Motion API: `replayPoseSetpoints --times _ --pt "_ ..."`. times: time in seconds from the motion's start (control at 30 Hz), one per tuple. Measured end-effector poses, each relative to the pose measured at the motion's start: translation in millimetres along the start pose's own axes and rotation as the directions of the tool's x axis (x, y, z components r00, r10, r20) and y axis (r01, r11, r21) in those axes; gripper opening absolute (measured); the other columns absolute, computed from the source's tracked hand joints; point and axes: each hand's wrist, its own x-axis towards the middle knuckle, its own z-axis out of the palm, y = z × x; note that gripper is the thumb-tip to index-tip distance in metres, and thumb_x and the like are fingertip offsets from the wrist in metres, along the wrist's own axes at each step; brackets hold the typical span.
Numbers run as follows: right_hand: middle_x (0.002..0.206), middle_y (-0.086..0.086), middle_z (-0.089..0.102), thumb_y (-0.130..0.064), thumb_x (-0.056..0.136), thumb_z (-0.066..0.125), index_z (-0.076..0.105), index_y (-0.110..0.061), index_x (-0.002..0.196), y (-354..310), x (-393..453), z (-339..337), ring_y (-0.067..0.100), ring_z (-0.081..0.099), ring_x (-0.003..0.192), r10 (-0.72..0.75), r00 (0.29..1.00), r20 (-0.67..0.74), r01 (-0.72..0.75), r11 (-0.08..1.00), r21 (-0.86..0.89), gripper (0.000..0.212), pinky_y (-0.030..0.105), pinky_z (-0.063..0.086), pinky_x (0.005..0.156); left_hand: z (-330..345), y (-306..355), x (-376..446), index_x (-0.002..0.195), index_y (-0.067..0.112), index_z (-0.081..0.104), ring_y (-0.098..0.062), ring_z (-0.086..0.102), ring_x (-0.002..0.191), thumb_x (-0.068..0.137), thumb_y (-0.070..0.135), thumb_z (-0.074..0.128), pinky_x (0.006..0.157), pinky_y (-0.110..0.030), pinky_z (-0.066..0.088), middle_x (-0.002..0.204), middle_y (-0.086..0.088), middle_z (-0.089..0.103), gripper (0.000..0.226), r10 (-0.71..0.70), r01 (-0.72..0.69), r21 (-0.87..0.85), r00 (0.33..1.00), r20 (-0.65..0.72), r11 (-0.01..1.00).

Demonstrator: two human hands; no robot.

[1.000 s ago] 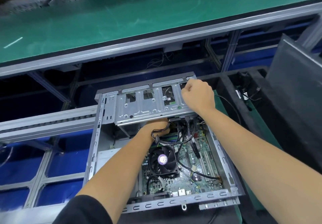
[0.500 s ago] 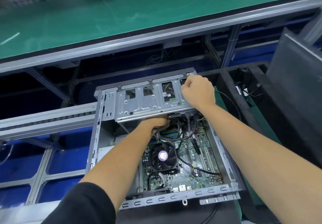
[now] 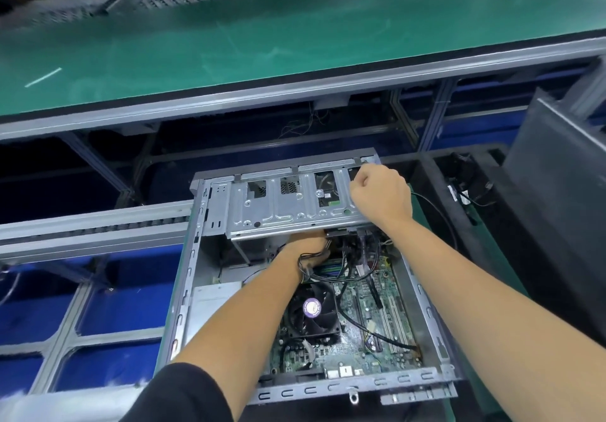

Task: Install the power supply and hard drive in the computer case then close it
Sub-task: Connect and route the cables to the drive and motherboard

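Open grey metal computer case lies flat, green motherboard exposed. Right hand, fingers curled tight, sits on the silver metal drive cage. Left hand reaches under the cage among black cables; finger state hidden.

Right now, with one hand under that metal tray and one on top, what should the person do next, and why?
Probably draw the left hand and the loose cables clear, because the drive cage stands tilted above the motherboard and would pinch them if the right hand lowered it.
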Motion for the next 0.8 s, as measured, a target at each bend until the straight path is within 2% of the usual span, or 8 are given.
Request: replayPoseSetpoints --times 0.07,0.1,0.13,0.2,0.33,0.47,0.63,0.8 --pt "0.076 -0.005 0.066 -0.015 0.086 0.054 0.065 -0.019 0.077 0 0 0 0.019 0.055 0.071 -0.001 1.0 -0.001 0.001 1.0 -0.007 0.014 0.029 0.039 0.062 0 0 2 0.072 0.023 0.04 -0.015 0.046 0.082 0.099 0.016 0.044 0.074 -0.02 0.039 0.08 0.001 0.046 0.029 -0.016 0.016 0.009 0.999 0.028 1.0" --pt "0.076 -0.005 0.065 -0.015 0.086 0.054 0.065 -0.018 0.078 1 0 0 0.019 0.055 0.072 -0.005 1.0 -0.003 0.005 1.0 -0.008 0.014 0.029 0.039 0.062 -3 2 1 0.081 0.019 0.046 -0.019 0.052 0.086 0.098 0.014 0.044 0.072 -0.02 0.037 0.086 -0.004 0.051 0.018 -0.043 0.042 0.022 0.999 0.023 0.999" --pt "0.076 -0.005 0.065 -0.015 0.086 0.054 0.065 -0.018 0.079 1 0 0 0.02 0.055 0.073 -0.007 1.0 -0.002 0.007 1.0 -0.009 0.014 0.029 0.038 0.063 -7 5 -1 0.092 0.016 0.051 -0.024 0.056 0.095 0.097 0.012 0.044 0.074 -0.023 0.037 0.096 -0.009 0.056 0.01 -0.017 0.016 0.054 1.0 0.016 0.998" --pt "0.077 -0.004 0.065 -0.015 0.085 0.053 0.066 -0.017 0.08 2 0 -1 0.022 0.055 0.074 -0.005 1.0 0.004 0.005 1.0 -0.011 0.014 0.029 0.037 0.064 -12 6 -5 0.102 0.008 0.056 -0.03 0.056 0.109 0.096 0.006 0.04 0.083 -0.03 0.041 0.103 -0.014 0.059 0.017 0.013 -0.017 0.121 0.999 0.036 0.992" --pt "0.075 -0.005 0.062 -0.014 0.084 0.052 0.063 -0.019 0.077 3 -1 -1 0.023 0.055 0.073 -0.009 1.0 0.002 0.009 1.0 0.0 0.014 0.029 0.036 0.063 -21 -20 -10 0.12 0.002 0.054 -0.029 0.055 0.106 0.092 -0.001 0.04 0.084 -0.031 0.04 0.123 -0.017 0.057 0.031 0.025 -0.041 0.21 0.996 0.081 0.977" --pt "0.069 -0.007 0.058 -0.015 0.083 0.053 0.061 -0.02 0.074 3 -1 0 0.023 0.048 0.069 -0.008 1.0 -0.007 0.008 1.0 -0.008 0.013 0.029 0.031 0.061 -24 -38 -17 0.117 0.001 0.053 -0.029 0.054 0.098 0.093 0.002 0.04 0.078 -0.031 0.039 0.12 -0.016 0.058 0.027 -0.019 0.008 0.282 0.999 0.037 0.959" --pt "0.076 -0.002 0.063 -0.014 0.083 0.053 0.065 -0.016 0.078 4 1 1 0.025 0.05 0.074 -0.022 1.0 -0.006 0.022 1.0 -0.013 0.014 0.03 0.034 0.065 -27 -44 -19 0.131 0.007 0.049 -0.031 0.054 0.109 0.1 0.031 0.041 0.079 -0.03 0.037 0.125 -0.015 0.056 0.04 0.003 -0.02 0.288 0.998 0.06 0.957" --pt "0.075 -0.001 0.062 -0.015 0.085 0.053 0.067 -0.015 0.08 4 2 0 0.024 0.049 0.07 -0.029 1.0 -0.012 0.028 0.999 -0.019 0.014 0.029 0.034 0.065 -34 -55 -24 0.137 0.009 0.045 -0.03 0.048 0.118 0.101 0.016 0.032 0.088 -0.031 0.036 0.133 -0.016 0.05 0.04 -0.076 0.06 0.239 0.995 0.057 0.969"
